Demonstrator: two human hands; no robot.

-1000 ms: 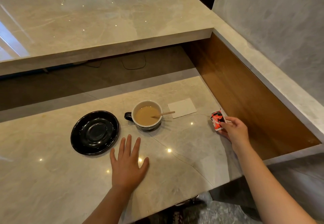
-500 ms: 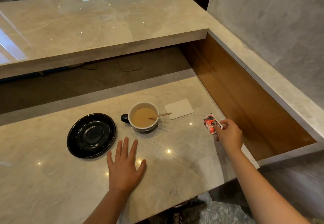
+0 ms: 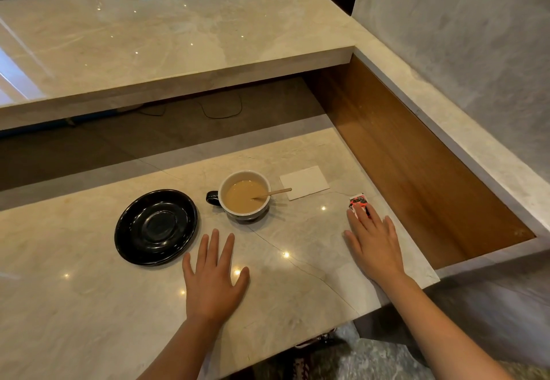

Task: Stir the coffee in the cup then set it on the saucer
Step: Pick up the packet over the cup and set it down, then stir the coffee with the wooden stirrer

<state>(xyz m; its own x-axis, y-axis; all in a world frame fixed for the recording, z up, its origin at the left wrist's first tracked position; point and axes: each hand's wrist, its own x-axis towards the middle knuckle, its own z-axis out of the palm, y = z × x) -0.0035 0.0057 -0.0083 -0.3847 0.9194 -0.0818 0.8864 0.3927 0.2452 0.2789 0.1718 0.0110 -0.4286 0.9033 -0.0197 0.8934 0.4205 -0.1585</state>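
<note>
A cup point(image 3: 244, 214) with a white inside and a dark handle on its left holds milky coffee on the marble counter. A wooden stir stick point(image 3: 275, 192) leans in it, pointing right. A black saucer point(image 3: 156, 226) lies empty to the cup's left. My left hand point(image 3: 213, 275) rests flat and open on the counter in front of the cup, touching nothing else. My right hand point(image 3: 373, 242) lies flat with fingers apart at the right, its fingertips touching a small red and white packet point(image 3: 358, 203).
A white card point(image 3: 304, 182) lies right of the cup. A raised marble ledge point(image 3: 166, 40) runs behind the counter. A brown wooden wall point(image 3: 416, 177) drops beside the counter's right edge, close to my right hand. The counter's front edge point(image 3: 297, 341) is near my forearms.
My right hand has set the red packet down on the counter and flattened out beside it. The left hand stays flat in place. The cup and saucer have not moved.
</note>
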